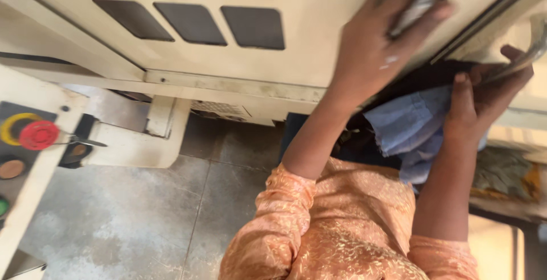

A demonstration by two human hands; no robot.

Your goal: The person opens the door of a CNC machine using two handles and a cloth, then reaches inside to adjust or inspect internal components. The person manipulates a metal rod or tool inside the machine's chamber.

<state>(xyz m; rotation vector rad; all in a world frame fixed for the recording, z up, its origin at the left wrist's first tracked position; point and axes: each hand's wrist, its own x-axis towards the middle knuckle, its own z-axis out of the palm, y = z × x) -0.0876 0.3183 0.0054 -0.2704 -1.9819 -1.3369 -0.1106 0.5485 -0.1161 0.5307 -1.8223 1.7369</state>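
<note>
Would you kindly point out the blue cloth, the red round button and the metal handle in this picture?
blue cloth (411, 129): head view, on the middle of its folds beside the right hand.
red round button (39, 135): head view, on the button's centre.
metal handle (527, 58): head view, on the curved bar above the right hand's fingers.

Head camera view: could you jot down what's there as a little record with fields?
Left hand: pressing a blurred pale object against the cream machine door
Right hand: gripping a metal handle, with a light blue cloth beside it
Clothing: orange patterned sleeves
Left edge: control panel with red round button
Floor: grey tiles
</note>
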